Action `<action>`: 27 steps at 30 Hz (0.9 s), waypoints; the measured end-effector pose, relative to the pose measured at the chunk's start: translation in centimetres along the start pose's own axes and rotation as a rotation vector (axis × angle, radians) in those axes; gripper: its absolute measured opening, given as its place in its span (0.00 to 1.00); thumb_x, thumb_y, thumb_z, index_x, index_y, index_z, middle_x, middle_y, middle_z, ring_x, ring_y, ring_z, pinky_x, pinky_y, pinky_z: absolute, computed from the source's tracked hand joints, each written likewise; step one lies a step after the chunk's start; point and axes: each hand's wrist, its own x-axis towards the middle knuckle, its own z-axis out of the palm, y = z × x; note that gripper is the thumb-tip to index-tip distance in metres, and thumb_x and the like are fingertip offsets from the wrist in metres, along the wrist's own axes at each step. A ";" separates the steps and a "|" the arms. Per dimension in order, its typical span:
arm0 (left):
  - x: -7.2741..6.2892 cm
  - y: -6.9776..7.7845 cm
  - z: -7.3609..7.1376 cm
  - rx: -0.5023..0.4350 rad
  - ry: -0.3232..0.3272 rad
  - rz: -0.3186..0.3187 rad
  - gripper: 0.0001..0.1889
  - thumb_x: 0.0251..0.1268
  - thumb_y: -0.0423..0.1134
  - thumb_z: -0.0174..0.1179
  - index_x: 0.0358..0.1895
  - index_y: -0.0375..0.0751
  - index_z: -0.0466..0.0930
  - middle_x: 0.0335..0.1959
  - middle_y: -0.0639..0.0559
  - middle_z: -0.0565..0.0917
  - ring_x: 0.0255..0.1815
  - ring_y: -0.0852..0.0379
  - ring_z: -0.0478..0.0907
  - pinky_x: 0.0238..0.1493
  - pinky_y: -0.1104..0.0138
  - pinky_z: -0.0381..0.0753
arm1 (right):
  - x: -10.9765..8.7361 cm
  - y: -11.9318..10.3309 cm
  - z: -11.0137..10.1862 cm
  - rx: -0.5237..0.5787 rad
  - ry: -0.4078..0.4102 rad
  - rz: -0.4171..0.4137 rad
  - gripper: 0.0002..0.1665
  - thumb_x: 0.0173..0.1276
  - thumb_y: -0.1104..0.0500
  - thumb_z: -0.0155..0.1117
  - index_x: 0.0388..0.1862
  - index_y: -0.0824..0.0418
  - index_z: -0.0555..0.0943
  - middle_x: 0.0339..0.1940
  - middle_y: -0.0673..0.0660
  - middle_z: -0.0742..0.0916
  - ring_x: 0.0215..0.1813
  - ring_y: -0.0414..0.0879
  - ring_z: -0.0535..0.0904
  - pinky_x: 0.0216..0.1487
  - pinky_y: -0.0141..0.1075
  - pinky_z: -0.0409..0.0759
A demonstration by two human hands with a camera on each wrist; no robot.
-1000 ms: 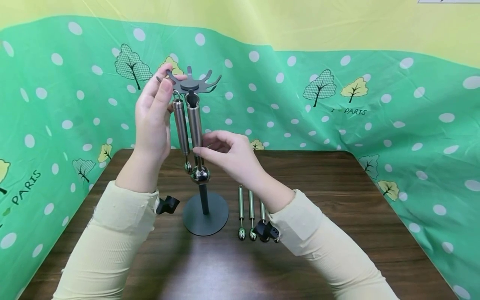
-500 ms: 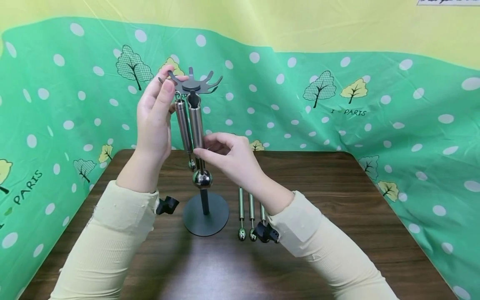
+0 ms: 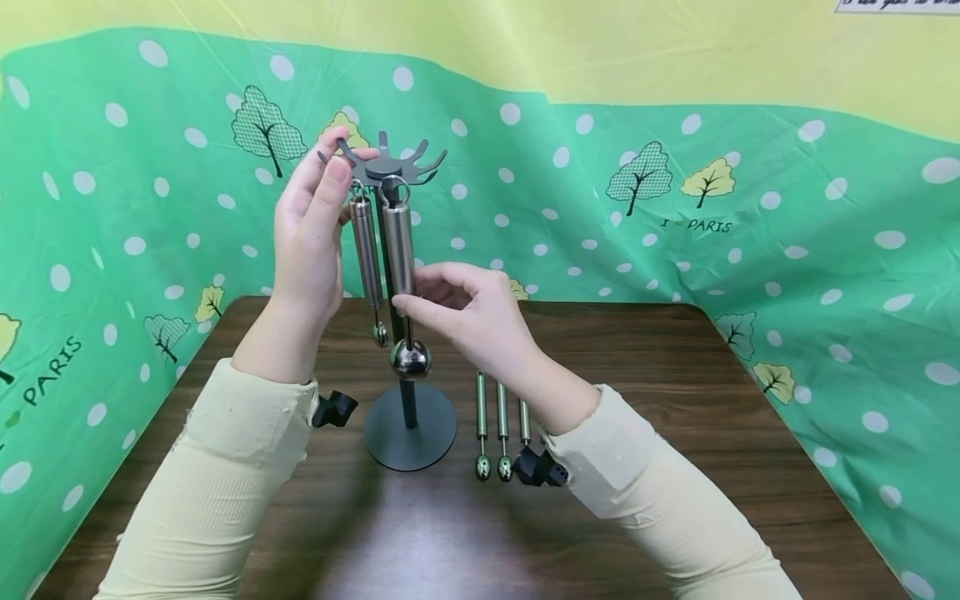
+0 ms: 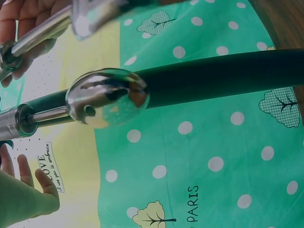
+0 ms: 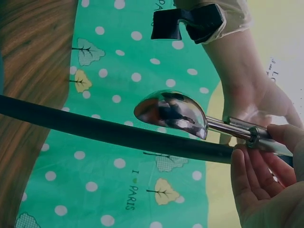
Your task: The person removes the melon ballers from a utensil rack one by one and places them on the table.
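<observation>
A black utensil stand has a round base [image 3: 411,442] on the table and curved hooks [image 3: 384,167] at its top. My left hand [image 3: 309,242] pinches the left hooks between thumb and fingers. With thumb and fingertips, my right hand [image 3: 472,308] holds the lower handle of a steel scoop [image 3: 401,246]. Its handle ring is at the front hook, and its half-round bowl [image 5: 171,114] hangs beside the dark post [image 5: 114,137]. To its left hangs a smaller steel scoop [image 3: 366,258], whose oval bowl [image 4: 107,97] has a small hole.
Several slim steel scoops [image 3: 482,417] lie in a row on the dark wood table [image 3: 637,392] right of the base, partly covered by my right wrist and its black camera mount [image 3: 542,467]. A green and yellow patterned cloth [image 3: 570,192] hangs behind.
My right hand has moved slightly right with the held scoop. The scoop's ring has turned to face forward, and its handle now stands farther from the smaller scoop. My left hand stays at the hooks.
</observation>
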 end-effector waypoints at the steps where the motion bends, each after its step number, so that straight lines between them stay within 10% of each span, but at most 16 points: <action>1: 0.0 0.0 0.0 0.000 0.000 0.000 0.19 0.71 0.45 0.50 0.62 0.46 0.74 0.51 0.53 0.83 0.71 0.56 0.63 0.51 0.64 0.62 | 0.0 -0.1 0.0 0.003 -0.001 -0.001 0.13 0.62 0.57 0.73 0.44 0.60 0.87 0.38 0.53 0.90 0.35 0.44 0.84 0.42 0.39 0.83; 27: -0.1 0.7 -0.1 0.039 -0.012 -0.038 0.18 0.72 0.43 0.48 0.61 0.46 0.73 0.55 0.54 0.81 0.76 0.61 0.55 0.57 0.59 0.59 | -3.7 0.1 -2.3 0.054 0.104 -0.012 0.11 0.59 0.64 0.73 0.42 0.64 0.87 0.34 0.55 0.89 0.32 0.43 0.83 0.37 0.32 0.82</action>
